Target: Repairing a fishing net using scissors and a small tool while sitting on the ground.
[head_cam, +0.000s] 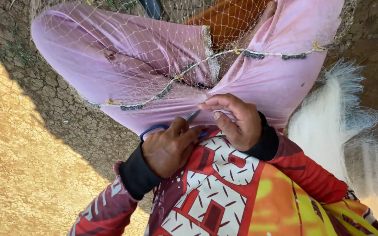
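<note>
A fine white fishing net (154,57) lies spread over my lap and pink trousers (123,48). Its edge rope (197,65), set with dark weights and yellow knots, runs across both thighs. My left hand (168,148) is closed around blue-handled scissors (154,129), whose blades point up towards my right hand. My right hand (237,120) pinches a bit of the mesh between fingertips, right beside the scissor tips (193,115). Both hands rest close together against my red, white and orange patterned shirt (224,192).
A bunched pile of white netting (333,113) lies at my right side. Dry cracked earth (66,109) surrounds me, sunlit yellow on the left (18,166) and shaded further up. An orange object (228,17) shows between my legs.
</note>
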